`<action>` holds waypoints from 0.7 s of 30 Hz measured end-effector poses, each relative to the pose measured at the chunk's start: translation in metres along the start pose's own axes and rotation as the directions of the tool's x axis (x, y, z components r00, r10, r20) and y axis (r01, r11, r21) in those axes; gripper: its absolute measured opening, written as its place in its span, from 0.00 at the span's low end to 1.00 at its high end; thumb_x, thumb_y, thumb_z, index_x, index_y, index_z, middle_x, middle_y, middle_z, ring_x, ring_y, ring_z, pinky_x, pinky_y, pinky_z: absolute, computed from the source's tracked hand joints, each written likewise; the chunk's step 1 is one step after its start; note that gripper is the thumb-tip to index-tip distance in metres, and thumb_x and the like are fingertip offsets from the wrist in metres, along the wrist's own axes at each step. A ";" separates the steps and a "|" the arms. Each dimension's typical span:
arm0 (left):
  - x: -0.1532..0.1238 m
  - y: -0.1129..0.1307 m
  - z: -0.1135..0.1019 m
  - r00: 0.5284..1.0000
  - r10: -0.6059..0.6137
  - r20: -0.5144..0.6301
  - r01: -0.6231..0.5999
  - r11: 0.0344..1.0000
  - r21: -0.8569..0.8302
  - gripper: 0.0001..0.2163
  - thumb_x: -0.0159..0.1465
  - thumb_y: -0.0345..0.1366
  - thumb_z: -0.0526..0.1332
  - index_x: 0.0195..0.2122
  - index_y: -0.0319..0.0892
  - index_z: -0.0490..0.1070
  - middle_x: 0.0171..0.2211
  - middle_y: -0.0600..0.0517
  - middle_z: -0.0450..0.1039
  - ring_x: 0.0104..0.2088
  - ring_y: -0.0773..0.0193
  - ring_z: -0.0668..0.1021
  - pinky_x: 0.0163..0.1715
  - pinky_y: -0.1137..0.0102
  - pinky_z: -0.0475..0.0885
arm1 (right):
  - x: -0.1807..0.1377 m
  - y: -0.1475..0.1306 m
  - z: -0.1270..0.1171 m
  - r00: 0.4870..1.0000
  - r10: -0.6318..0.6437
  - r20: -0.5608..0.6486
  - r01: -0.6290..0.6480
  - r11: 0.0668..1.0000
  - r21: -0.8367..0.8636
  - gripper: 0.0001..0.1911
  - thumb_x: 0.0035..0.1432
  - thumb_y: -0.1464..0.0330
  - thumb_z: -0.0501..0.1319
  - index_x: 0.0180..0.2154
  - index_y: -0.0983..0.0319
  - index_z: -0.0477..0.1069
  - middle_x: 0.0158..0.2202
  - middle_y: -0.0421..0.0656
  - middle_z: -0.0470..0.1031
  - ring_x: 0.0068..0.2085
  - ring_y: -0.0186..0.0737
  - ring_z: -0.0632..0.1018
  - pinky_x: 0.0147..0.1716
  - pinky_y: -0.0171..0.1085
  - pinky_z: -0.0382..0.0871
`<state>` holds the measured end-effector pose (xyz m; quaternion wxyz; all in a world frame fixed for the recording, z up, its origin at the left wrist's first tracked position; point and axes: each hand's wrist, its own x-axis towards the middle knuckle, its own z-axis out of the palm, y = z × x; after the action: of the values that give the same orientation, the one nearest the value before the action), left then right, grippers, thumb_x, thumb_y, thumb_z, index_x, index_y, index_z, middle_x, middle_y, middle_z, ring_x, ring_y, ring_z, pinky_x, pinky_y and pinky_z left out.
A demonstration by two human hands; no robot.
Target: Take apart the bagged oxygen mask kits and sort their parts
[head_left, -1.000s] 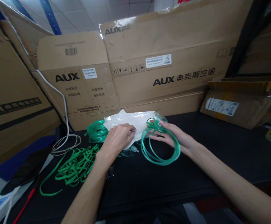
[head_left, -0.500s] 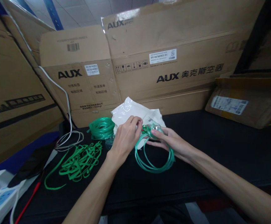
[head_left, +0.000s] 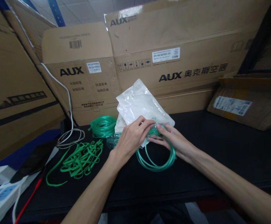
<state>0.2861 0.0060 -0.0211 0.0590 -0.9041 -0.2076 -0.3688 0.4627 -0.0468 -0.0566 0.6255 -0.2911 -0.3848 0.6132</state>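
A coil of clear green tubing hangs in loops from my right hand, whose thumb and fingers are closed round its upper bunched part. My left hand is closed in a pinch at the near edge of a white plastic bag, right beside my right fingertips. The bag stands tilted up behind both hands, and a greenish tint shows through its lower part. Exactly what lies between the fingertips is partly hidden. More white bag material lies beneath it on the left.
Left of my hands lie another green tubing coil, a clear plastic piece and a heap of green elastic straps. A power strip and cables occupy the left edge. Cardboard boxes wall the back; a smaller box sits right.
The white bag has risen and spread out behind the hands. My left fingers have moved right, up to my right hand. The tubing's bunched top now sits closer against the bag.
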 end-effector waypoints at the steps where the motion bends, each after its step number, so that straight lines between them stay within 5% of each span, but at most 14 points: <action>1: 0.000 0.000 0.000 1.000 0.018 0.004 -0.018 0.999 -0.030 0.10 0.75 0.36 0.54 0.52 0.42 0.71 0.41 0.51 0.73 0.38 0.64 0.79 0.37 0.71 0.75 | 0.001 0.001 -0.001 1.000 -0.015 -0.015 0.015 1.000 -0.007 0.12 0.62 0.64 0.69 0.46 0.61 0.76 0.48 0.45 0.82 0.44 0.43 0.85 0.55 0.48 0.77; 8: 0.000 0.000 0.001 0.992 0.051 0.116 -0.035 0.991 -0.132 0.15 0.72 0.38 0.59 0.58 0.44 0.67 0.41 0.51 0.73 0.39 0.62 0.79 0.42 0.66 0.77 | -0.001 -0.004 -0.002 0.999 -0.029 -0.023 0.028 1.000 -0.002 0.11 0.64 0.61 0.67 0.42 0.63 0.79 0.40 0.46 0.85 0.42 0.42 0.85 0.54 0.44 0.77; 15: -0.001 -0.002 0.000 0.990 -0.016 0.141 0.025 0.998 -0.064 0.20 0.71 0.33 0.60 0.63 0.47 0.63 0.39 0.53 0.71 0.35 0.64 0.77 0.39 0.68 0.76 | -0.007 -0.014 0.009 0.998 0.052 -0.030 -0.048 0.994 0.103 0.09 0.64 0.70 0.62 0.45 0.62 0.77 0.46 0.46 0.84 0.48 0.44 0.84 0.59 0.46 0.73; 21: -0.003 -0.005 -0.001 0.983 0.094 0.158 -0.083 0.994 -0.074 0.22 0.73 0.32 0.55 0.68 0.46 0.60 0.39 0.52 0.67 0.35 0.65 0.75 0.38 0.69 0.75 | -0.006 -0.011 0.010 0.989 -0.011 -0.147 0.022 0.997 0.073 0.07 0.64 0.73 0.63 0.44 0.63 0.76 0.45 0.48 0.84 0.49 0.44 0.83 0.58 0.45 0.74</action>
<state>0.2816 0.0097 -0.0225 0.0281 -0.9408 -0.1589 -0.2980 0.4602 -0.0548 -0.0426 0.6674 -0.3087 -0.3171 0.5989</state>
